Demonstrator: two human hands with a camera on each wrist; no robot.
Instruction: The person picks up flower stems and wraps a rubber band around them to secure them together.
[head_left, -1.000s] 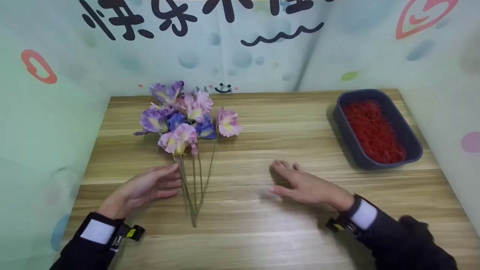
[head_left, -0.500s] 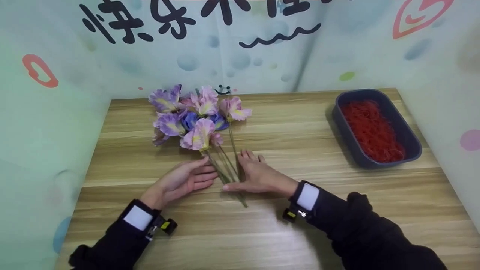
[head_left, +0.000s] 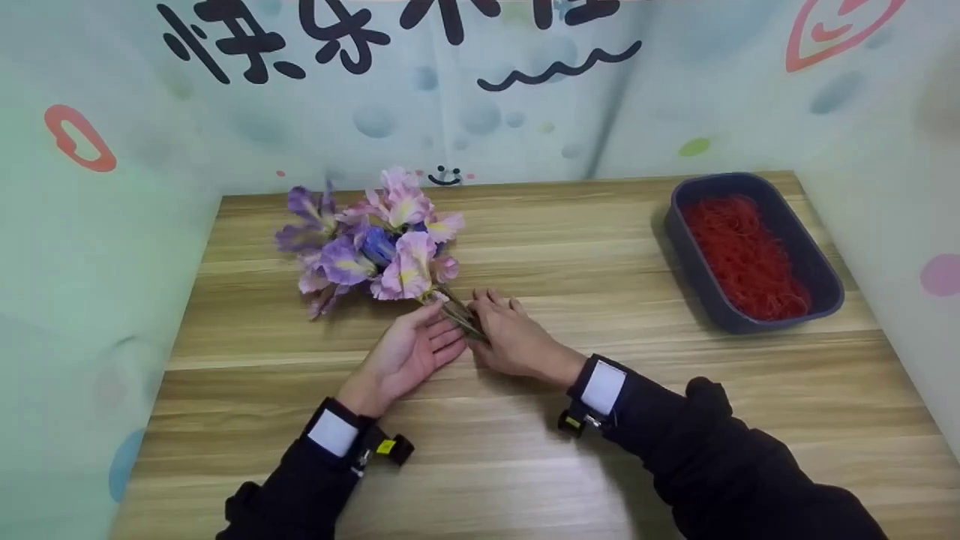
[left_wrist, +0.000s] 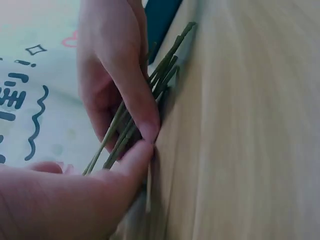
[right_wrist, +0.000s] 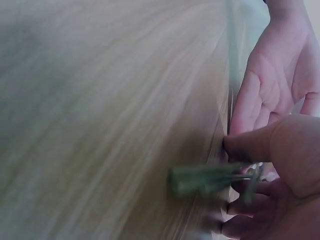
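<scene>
A bunch of iris-like flowers [head_left: 409, 266], pink, purple and blue, lies at the left of the table with blossoms pointing to the back left. My right hand [head_left: 521, 337] grips the gathered stems below the blossoms. In the left wrist view, green stems [left_wrist: 167, 60] run between its thumb and fingers. The stem ends [right_wrist: 197, 180] stick out of that grip in the right wrist view. Palm up, my left hand [head_left: 409, 349] keeps its fingers fairly straight beside and partly under the stems. Its thumb lies close to the lowest pink blossom.
A dark blue tub [head_left: 829, 300] stands at the back right of the wooden table [head_left: 480, 480]. Inside it is a heap of thin red bands or strands [head_left: 750, 259]. A printed cloth backdrop [head_left: 300, 127] rises along the table's back and sides.
My right hand has come left from bare table and taken hold of the stems. My left hand has moved right. The stems have swung rightward and drawn together, while the blossoms now lean left.
</scene>
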